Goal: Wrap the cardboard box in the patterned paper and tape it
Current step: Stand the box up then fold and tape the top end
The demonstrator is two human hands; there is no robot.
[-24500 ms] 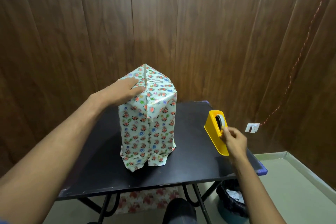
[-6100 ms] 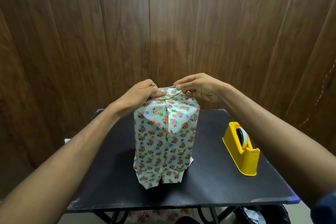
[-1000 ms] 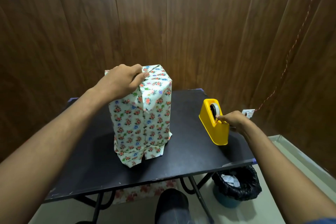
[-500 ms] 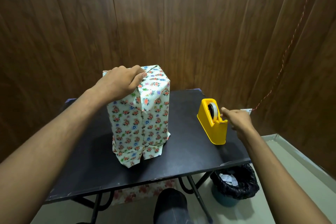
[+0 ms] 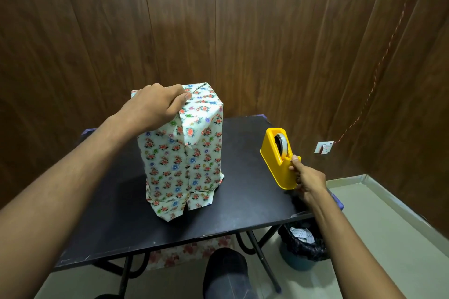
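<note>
Standing upright near the middle of the black counter (image 5: 243, 204): the cardboard box (image 5: 184, 153), already covered in the patterned paper (image 5: 206, 133), with loose folded flaps splaying out at its base. Pressing down on the top left of the box, fingers curled over the folded paper edge: the left hand (image 5: 155, 104). Sitting well to the right of the box, near the counter's right edge: a yellow tape dispenser (image 5: 279, 158) with its roll showing. Pinching at the dispenser's near cutter end with curled fingers: the right hand (image 5: 307, 178); not possible to tell whether tape is between the fingertips. Lying under the counter: more floral paper (image 5: 189, 250), and at the right a bin with a black liner (image 5: 301, 243).
</note>
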